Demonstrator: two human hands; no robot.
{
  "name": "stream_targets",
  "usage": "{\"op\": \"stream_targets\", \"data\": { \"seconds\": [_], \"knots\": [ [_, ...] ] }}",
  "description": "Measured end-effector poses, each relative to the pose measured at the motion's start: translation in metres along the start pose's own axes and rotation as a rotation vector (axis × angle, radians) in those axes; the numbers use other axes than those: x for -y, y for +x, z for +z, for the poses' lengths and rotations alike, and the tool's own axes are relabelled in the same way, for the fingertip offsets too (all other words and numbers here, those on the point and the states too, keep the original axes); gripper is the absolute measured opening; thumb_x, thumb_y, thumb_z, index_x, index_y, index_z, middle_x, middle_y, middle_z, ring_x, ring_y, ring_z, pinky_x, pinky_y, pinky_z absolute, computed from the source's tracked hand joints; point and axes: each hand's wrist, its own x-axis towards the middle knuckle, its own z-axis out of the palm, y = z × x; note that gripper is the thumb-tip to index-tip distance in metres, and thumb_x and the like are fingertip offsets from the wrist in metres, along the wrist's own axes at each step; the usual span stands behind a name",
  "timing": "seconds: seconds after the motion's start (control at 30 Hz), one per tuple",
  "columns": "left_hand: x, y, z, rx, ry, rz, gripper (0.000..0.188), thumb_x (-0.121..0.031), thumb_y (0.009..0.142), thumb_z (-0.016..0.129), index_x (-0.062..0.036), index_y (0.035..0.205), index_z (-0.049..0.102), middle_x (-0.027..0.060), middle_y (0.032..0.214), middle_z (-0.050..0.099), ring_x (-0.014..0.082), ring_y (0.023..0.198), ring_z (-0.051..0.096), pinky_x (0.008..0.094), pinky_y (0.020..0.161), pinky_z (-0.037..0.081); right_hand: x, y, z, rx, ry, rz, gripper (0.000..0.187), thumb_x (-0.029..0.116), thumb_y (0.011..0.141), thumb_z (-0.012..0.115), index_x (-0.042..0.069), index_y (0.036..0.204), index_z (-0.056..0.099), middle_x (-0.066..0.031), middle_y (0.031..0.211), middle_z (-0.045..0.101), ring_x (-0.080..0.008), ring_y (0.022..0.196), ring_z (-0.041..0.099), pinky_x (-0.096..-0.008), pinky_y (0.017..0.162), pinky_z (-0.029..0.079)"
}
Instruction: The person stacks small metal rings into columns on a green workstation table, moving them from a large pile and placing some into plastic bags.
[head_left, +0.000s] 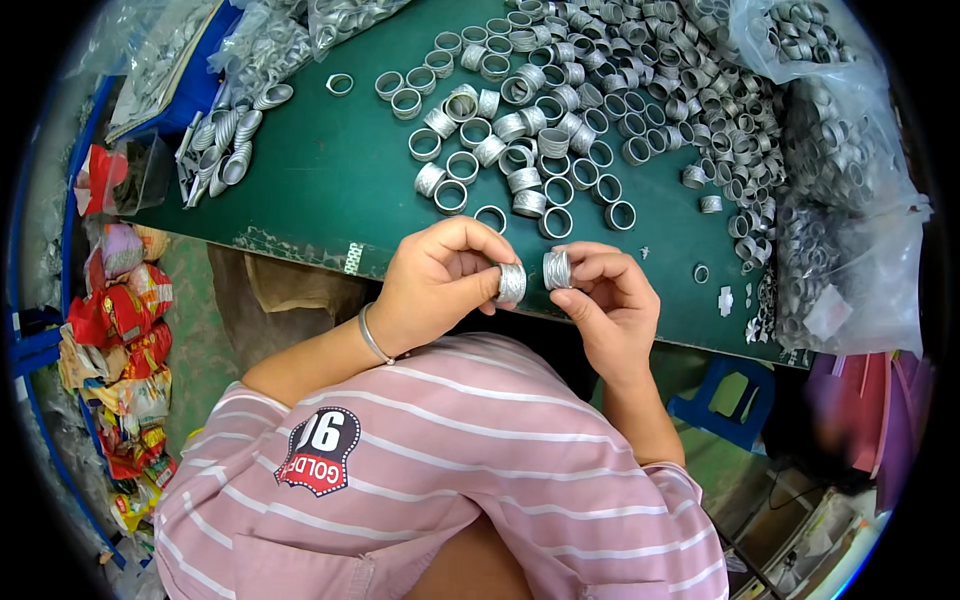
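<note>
Between the fingers and thumb of my left hand [435, 270] is a silvery metal ring [511, 284] with a patterned outer face. My right hand [612, 305] pinches a similar ring [556, 270], its outside ridged. The two rings are held a small gap apart, just over the near edge of the green table [330, 190]. Past my hands, many loose metal rings [527, 200] lie on the table, some on their sides and some standing on an open end. A plain metal bangle [372, 335] circles my left wrist.
Clear plastic bags of rings [850, 220] stand at the right. A heap of rings [730, 120] spreads beside them. Spoon-shaped metal pieces [225, 145] lie at the far left near a blue tray [205, 75]. Below the table's right side is a blue stool [725, 400].
</note>
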Motion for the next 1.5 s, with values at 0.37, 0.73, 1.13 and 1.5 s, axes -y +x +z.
{"op": "stream_targets", "data": {
  "seconds": [0.37,0.73,1.13,1.5],
  "knots": [
    [0.002,0.003,0.005,0.042,0.362,0.204,0.018,0.003,0.077,0.067,-0.0008,0.094,0.066,0.0041,0.092,0.053,0.0092,0.081,0.053,0.0214,0.067,0.045,0.002,0.001,0.026,-0.114,0.071,-0.125,0.035,-0.013,0.081,0.055,-0.002,0.112,0.043,-0.0196,0.116,0.054,-0.0277,0.112,0.054,-0.0352,0.093,0.047],
    [0.006,0.003,0.006,-0.128,0.539,0.357,0.017,0.005,0.074,0.069,-0.0024,0.087,0.063,0.0052,0.089,0.054,0.0094,0.074,0.053,0.0214,0.061,0.045,-0.002,0.004,0.022,-0.126,0.008,-0.215,0.052,-0.012,0.072,0.068,0.003,0.113,0.040,-0.0166,0.113,0.052,-0.0178,0.095,0.056,-0.0275,0.077,0.048],
    [-0.020,-0.003,-0.002,-0.137,-0.127,-0.039,0.024,0.005,0.083,0.055,0.0004,0.106,0.058,0.0083,0.101,0.059,0.0142,0.088,0.062,0.0235,0.067,0.054,0.028,0.011,0.000,0.164,-0.741,-0.187,0.027,0.000,0.070,0.069,0.002,0.095,0.061,-0.0103,0.088,0.058,-0.0294,0.083,0.055,-0.0347,0.074,0.045],
    [-0.011,0.009,-0.008,-0.067,0.148,0.242,0.022,0.006,0.081,0.063,0.0014,0.102,0.060,0.0087,0.105,0.055,0.0137,0.088,0.058,0.0238,0.070,0.051,0.017,0.033,-0.005,-0.081,-0.653,-0.061,0.010,0.002,0.074,0.069,0.004,0.083,0.066,-0.0072,0.085,0.061,-0.0184,0.074,0.059,-0.0275,0.065,0.046]
  ]
}}
